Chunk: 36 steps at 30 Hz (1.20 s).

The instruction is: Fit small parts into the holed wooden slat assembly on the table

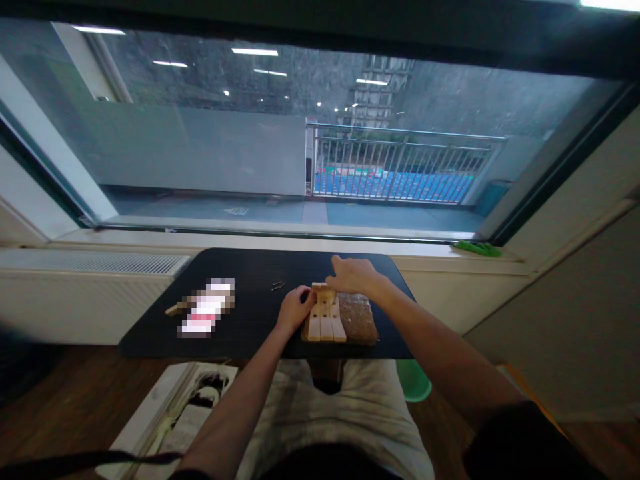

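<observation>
Light wooden strips with dark round holes (326,327) lie side by side on the left part of a rough brown block (357,319), near the table's front edge. My left hand (294,309) is at their left edge, its fingers and thumb bent against the wood. Over the far end of the strips is my right hand (353,275), its fingers curled together, pointing down at the wood. Whatever may be between those fingertips is too small to make out. Several small thin metal pieces, like screws or nails (278,286), lie on the table left of the strips.
The dark table (255,320) stands against a window sill (425,249). A blurred-out item (206,310) with a wooden stick (173,310) lies at left. Below are an opened white box (185,413) and a green basin (414,381). A green object (477,249) rests on the sill.
</observation>
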Each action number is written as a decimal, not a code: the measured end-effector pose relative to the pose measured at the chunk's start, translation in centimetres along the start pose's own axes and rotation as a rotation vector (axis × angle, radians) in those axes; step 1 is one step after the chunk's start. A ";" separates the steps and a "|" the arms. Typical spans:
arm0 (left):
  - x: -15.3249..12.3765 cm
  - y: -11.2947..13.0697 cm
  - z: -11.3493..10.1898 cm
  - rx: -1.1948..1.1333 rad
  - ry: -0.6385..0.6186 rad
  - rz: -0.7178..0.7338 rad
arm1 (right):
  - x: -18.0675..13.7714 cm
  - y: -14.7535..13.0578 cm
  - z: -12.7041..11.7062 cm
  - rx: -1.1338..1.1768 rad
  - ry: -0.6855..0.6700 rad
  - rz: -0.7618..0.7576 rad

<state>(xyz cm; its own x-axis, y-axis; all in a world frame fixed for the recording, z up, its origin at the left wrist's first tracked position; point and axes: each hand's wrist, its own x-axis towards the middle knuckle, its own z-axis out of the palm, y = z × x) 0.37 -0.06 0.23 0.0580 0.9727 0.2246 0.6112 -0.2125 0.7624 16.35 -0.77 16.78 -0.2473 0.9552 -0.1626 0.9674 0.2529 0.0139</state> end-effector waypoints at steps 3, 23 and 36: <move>0.0 -0.1 0.0 0.001 0.001 0.003 | 0.0 0.2 -0.1 0.009 -0.021 -0.030; -0.1 0.0 -0.1 0.006 -0.008 0.002 | 0.7 1.1 0.5 0.069 -0.067 -0.158; 0.0 -0.3 0.0 -0.002 -0.008 0.001 | 0.7 2.2 2.0 0.199 0.057 -0.240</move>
<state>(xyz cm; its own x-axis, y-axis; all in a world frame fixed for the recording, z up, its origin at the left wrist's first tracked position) 0.18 -0.01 0.00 0.0651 0.9731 0.2209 0.6094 -0.2140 0.7635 18.42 0.16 14.68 -0.4672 0.8803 -0.0824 0.8712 0.4426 -0.2123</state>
